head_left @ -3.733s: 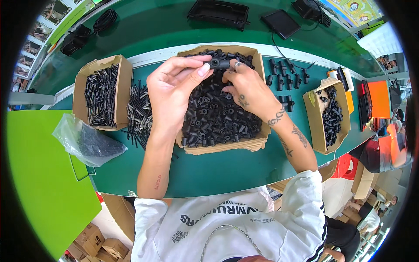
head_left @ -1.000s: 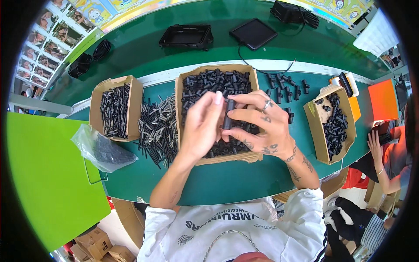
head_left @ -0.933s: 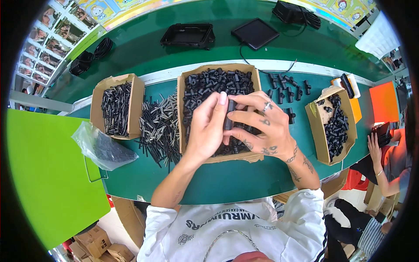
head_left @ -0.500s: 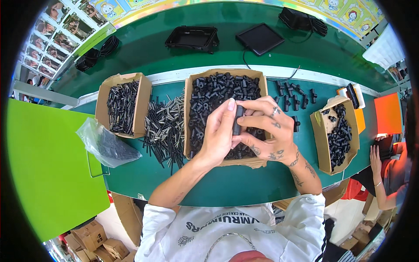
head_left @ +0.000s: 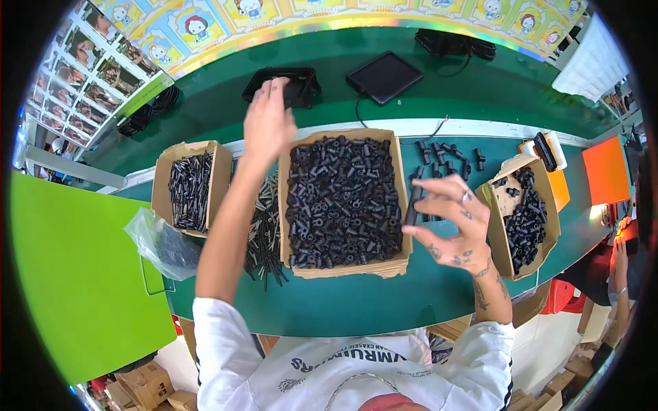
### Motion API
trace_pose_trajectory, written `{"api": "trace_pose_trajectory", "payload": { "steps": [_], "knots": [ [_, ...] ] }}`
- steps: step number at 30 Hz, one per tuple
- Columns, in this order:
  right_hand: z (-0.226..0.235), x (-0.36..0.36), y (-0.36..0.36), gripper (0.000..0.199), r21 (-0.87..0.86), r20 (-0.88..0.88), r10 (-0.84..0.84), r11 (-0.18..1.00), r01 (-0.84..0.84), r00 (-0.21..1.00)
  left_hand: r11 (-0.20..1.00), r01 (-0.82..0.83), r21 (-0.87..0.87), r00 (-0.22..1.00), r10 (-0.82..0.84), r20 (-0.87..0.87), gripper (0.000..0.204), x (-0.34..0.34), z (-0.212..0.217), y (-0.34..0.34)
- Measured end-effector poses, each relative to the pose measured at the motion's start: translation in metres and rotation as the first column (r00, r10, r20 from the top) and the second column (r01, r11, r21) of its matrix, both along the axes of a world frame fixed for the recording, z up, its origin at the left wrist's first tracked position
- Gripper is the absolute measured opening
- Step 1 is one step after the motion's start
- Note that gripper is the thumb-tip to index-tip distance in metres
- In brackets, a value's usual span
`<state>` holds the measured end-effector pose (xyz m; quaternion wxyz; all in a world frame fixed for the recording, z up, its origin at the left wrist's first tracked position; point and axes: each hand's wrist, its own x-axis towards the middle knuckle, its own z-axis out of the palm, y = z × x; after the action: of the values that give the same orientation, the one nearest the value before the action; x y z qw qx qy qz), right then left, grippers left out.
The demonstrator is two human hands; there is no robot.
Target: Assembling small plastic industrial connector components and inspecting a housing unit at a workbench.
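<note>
My right hand [head_left: 456, 222] pinches a short black tube [head_left: 414, 203] upright between thumb and fingers, just right of the middle carton. My left hand [head_left: 269, 123] reaches far forward, fingers stretched out at the front of an open black rectangular housing [head_left: 301, 103]; nothing shows in it. Whether the fingertips touch the housing is unclear. Between my arms, the cardboard carton [head_left: 343, 272] is full of small black T-shaped fittings [head_left: 346, 198]. Several similar fittings [head_left: 449, 154] lie loose on the green table beyond my right hand.
At left stand a carton [head_left: 221, 181] of thin black rods and a clear plastic bag [head_left: 161, 240]. Loose rods [head_left: 267, 233] lie beside the middle carton. A smaller carton [head_left: 504, 236] of black parts stands at right. A black flat panel [head_left: 385, 77] lies behind. Another person's hand [head_left: 620, 257] shows far right.
My hands have parted. The left has let go of the tube and moved forward to the black housing; the right has moved right with the tube. The view has tilted farther up.
</note>
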<state>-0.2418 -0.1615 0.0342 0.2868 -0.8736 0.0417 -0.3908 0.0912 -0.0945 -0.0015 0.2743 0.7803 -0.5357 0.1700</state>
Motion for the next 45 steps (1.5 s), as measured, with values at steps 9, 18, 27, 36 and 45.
{"api": "trace_pose_trajectory", "payload": {
  "steps": [9, 18, 27, 36, 45],
  "knots": [
    [-0.011, -0.069, 0.019, 0.036, 0.048, -0.097, -0.095, 0.994, 0.100, 0.991, 0.947, 0.107, 0.303, 0.878, -0.232, 0.418, 0.037, 0.095, -0.022, 0.011],
    [-0.028, -0.094, 0.009, 0.047, 0.166, -0.091, -0.108, 0.978, 0.122, 0.990, 0.922, 0.342, 0.180, 0.926, -0.299, -0.230, 0.084, -0.037, 0.114, 0.055],
    [-0.001, -0.033, -0.003, 0.047, 0.154, -0.153, 0.057, 0.987, -0.033, 0.987, 0.499, 0.730, 0.467, 0.680, -0.465, -0.567, 0.092, -0.079, 0.034, 0.025],
    [0.021, -0.006, -0.013, 0.045, -0.029, -0.421, 0.070, 0.995, -0.090, 0.904, 0.682, 0.657, 0.322, 0.754, -0.592, -0.285, 0.102, -0.106, 0.013, 0.070],
    [0.026, 0.012, -0.023, 0.042, -0.057, -0.515, 0.086, 0.989, -0.134, 0.853, 0.730, 0.643, 0.234, 0.757, -0.559, -0.337, 0.094, -0.105, 0.005, 0.074]
  ]
}}
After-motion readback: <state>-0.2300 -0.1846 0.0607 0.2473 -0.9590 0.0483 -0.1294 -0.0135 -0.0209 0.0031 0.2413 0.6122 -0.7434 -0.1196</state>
